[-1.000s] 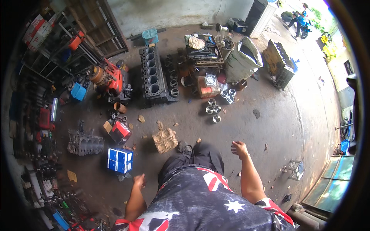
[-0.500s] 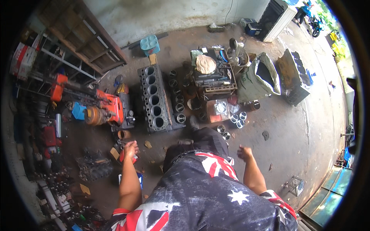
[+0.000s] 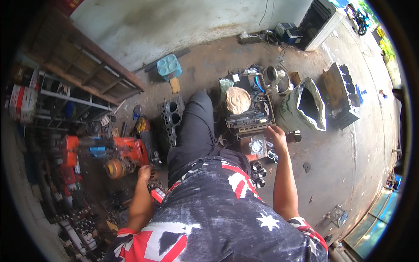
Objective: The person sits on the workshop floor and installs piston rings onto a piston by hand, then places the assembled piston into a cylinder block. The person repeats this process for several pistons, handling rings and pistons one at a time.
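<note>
My left hand (image 3: 145, 172) hangs beside the orange tool or machine with a yellowish round end (image 3: 114, 168), with loosely bent fingers and nothing visible in it. My right hand (image 3: 276, 134) reaches forward, its fingers loosely apart and holding nothing that I can see. It appears over the near right corner of the tool tray (image 3: 249, 129); contact cannot be made out. A round beige cloth-like thing (image 3: 238, 100) lies on the tools there. My raised dark-trousered leg partly hides an engine block (image 3: 171, 114) with a row of round bores.
A light sack (image 3: 291, 107) stands open right of the tray, with a rusty engine block (image 3: 339, 98) beyond. Metal cylinders (image 3: 258, 171) sit near my right side. A blue crate (image 3: 169, 67) is by the wall. Shelving (image 3: 72, 98) and piled parts crowd the left.
My body has shifted forward, and my leg now covers much of the engine block. My right hand has swung forward to the tray's corner. My left hand has moved slightly down and left in view.
</note>
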A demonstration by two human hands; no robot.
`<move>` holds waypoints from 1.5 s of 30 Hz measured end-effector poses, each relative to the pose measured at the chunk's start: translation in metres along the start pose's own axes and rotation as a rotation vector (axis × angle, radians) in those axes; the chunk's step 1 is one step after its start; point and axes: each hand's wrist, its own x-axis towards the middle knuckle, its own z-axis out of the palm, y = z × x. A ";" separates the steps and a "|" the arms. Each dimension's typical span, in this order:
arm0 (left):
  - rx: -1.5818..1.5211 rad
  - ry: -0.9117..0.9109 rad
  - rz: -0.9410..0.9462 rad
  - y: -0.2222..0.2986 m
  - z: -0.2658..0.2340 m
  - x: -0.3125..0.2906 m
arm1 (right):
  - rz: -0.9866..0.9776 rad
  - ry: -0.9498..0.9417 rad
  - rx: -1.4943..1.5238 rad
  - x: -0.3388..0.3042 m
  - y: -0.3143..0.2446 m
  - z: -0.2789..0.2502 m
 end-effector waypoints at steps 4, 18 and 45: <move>0.183 0.024 0.006 0.121 -0.010 0.063 | 0.027 0.073 0.099 0.023 -0.013 0.028; 0.168 -0.344 0.176 0.570 0.065 0.430 | 0.115 0.046 -0.200 0.374 -0.257 0.327; -1.100 0.739 -0.208 0.517 0.122 0.326 | -0.154 -1.236 -0.861 0.671 -0.590 0.768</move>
